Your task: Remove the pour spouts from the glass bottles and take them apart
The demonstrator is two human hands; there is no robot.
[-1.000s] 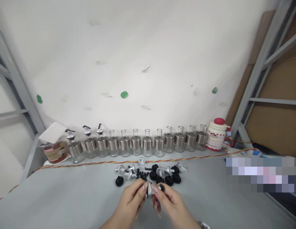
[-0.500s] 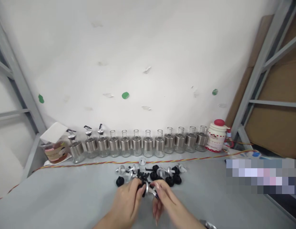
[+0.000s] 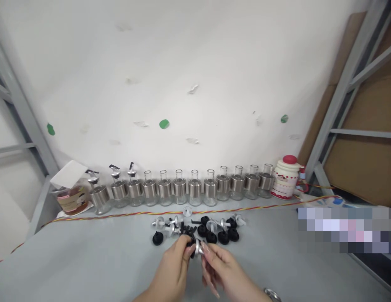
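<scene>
Between my hands is a pourer spout (image 3: 198,247) with a silver collar and a black stopper. My left hand (image 3: 174,263) is closed on its black end. The fingertips of my right hand (image 3: 219,265) pinch the silver end, covering part of it. Just beyond my hands lies a loose group of parts: black stoppers (image 3: 223,238), silver pourer tops (image 3: 171,229) with pale stems, and small black levers (image 3: 188,228). A single clear disc-like piece (image 3: 187,211) sits near the twisted cord.
Glass bottles with steel bands (image 3: 194,187) line the wall; three at the left carry spouts (image 3: 114,171). A jar with a red lid (image 3: 285,178) ends the row at right, a labelled tub (image 3: 72,201) at left. A red-yellow cord (image 3: 126,214) crosses the grey table (image 3: 88,256).
The fingers of my right hand have shifted from the spout's outer tip in toward the silver collar. My left hand keeps its hold on the black end.
</scene>
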